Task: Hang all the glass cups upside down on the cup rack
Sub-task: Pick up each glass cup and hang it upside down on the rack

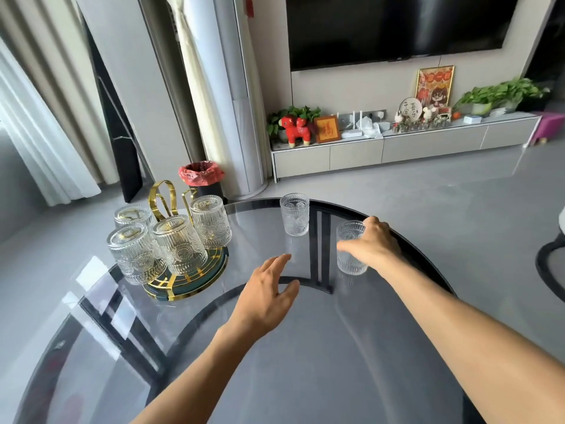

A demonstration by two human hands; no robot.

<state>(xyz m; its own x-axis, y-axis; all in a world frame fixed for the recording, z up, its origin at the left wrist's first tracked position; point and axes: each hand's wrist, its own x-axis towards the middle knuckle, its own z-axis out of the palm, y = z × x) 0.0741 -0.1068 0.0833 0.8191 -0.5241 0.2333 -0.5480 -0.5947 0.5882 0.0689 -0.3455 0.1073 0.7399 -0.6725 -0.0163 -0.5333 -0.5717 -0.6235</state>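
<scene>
Living-room setting: round smoked-glass tabletop [305,347] on dark frame bars, grey floor and a wall TV [397,26] beyond.

Cup rack [183,280] at left edge of tabletop: gold wire prongs and looped handle on round dark-green base. Four ribbed glass cups [180,243] already hung on it, mouths down, bases up. At least one prong looks free near the handle, toward the far side.

Two cups left upright, both toward far edge. One [295,214] stands alone at far rim, untouched. Other, the near-right cup [350,255], close to right rim.

Right hand [373,243] wrapped over the near-right cup from above and the side, fingers curled round its upper wall; grip appears closed, cup base apparently on the glass. Left hand [266,298] open, fingers spread, palm down, low over middle of tabletop, holding nothing.

Step in hand, by judgement: pickup of fifth cup. Next move calls for lift, carry across to left edge, wrist turned to invert, mouth lowered over a free prong without knocking hung neighbours.

Pressed glass, vertical fluting with round medallion, thick-walled; likely slippery, hard on a hard top.
</scene>
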